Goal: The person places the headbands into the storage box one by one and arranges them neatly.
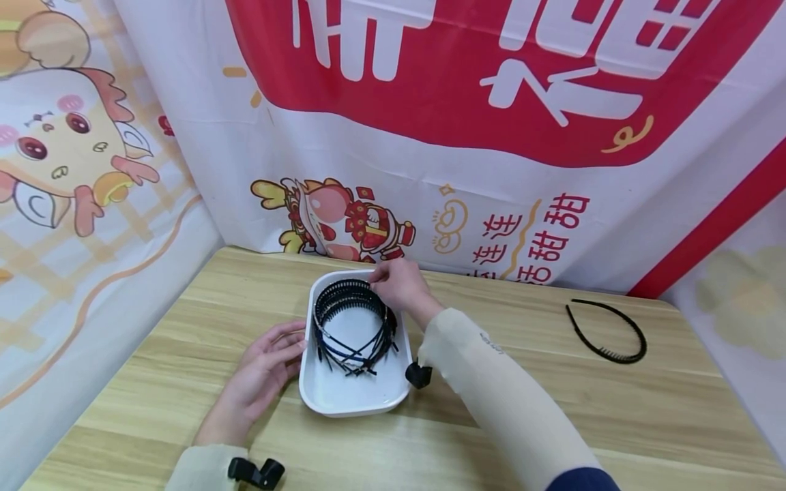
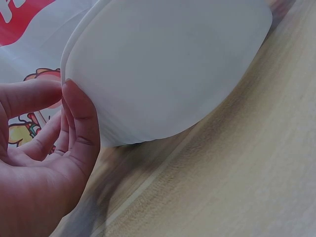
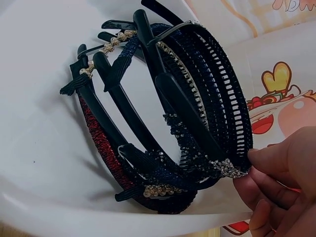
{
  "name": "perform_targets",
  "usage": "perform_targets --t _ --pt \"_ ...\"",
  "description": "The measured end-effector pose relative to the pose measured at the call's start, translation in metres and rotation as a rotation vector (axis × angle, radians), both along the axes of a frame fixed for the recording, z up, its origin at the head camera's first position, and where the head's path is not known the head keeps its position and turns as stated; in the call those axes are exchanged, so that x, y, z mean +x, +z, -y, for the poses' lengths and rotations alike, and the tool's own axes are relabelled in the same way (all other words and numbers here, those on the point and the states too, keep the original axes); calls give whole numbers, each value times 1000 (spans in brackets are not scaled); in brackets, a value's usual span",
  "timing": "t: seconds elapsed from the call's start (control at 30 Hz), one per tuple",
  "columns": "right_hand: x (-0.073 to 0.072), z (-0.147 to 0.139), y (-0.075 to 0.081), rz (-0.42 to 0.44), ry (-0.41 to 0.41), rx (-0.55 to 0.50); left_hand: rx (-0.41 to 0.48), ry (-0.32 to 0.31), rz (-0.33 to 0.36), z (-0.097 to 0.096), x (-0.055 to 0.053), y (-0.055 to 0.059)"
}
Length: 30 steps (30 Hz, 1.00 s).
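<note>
A white tray (image 1: 353,402) holds several dark headbands (image 1: 334,300), stacked in a ring toward its far end. At its left side my left hand (image 1: 264,368) grips the rim, fingertips meeting at the edge of the tray (image 2: 163,64) in the left wrist view. Over the far right corner, my right hand (image 1: 402,283) pinches a black toothed headband (image 3: 237,123) of the stack between thumb and fingers. Close by my fingertips is a cluster of clear stones (image 3: 227,168). Others in the stack show red glitter (image 3: 96,121) and gold beads (image 3: 160,190).
A single black headband (image 1: 632,354) lies at the right on the wooden table (image 1: 491,436). Printed cloth (image 1: 393,150) hangs along the back edge, and another patterned cloth (image 1: 110,273) along the left.
</note>
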State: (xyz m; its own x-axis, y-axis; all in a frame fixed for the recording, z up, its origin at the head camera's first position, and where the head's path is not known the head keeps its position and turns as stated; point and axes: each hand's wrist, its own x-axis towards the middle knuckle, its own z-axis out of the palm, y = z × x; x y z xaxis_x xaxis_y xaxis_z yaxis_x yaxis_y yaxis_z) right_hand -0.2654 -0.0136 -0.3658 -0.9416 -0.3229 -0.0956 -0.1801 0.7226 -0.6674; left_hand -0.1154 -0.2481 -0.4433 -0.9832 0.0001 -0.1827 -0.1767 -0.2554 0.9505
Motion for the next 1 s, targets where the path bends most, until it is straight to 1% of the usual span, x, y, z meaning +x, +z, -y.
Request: perform_targets --t 0.4,0.7,1.0 --pt "0 -1 -4 3 -18 -35 -1 2 4 0 0 0" --pt "1 -4 -5 19 -22 -95 -1 7 5 0 0 1" --pt "0 -9 -6 79 -40 -184 5 10 7 -1 0 1"
